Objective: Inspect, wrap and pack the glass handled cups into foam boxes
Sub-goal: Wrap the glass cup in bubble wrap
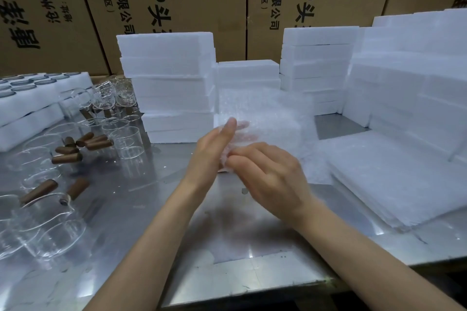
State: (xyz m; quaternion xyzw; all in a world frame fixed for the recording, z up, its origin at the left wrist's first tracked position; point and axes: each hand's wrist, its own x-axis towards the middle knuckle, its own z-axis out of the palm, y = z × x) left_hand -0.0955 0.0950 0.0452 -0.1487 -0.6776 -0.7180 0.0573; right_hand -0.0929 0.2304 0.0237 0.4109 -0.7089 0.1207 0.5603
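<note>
Both hands are up over the steel table (141, 209), working a bubble wrap bundle (240, 139) in front of the middle foam box stack (174, 88). The left hand (212, 151) lies flat along the bundle's near-left side with its fingers straight; the right hand (267, 171) curls over from the right, fingertips pinching the wrap. A cup is probably inside (too blurred to confirm). The unwrapped glass cups (126, 141) with brown handles sit left of that stack, nearer the left hand, and the spare wrap sheets (394, 184) lie to its right
</note>
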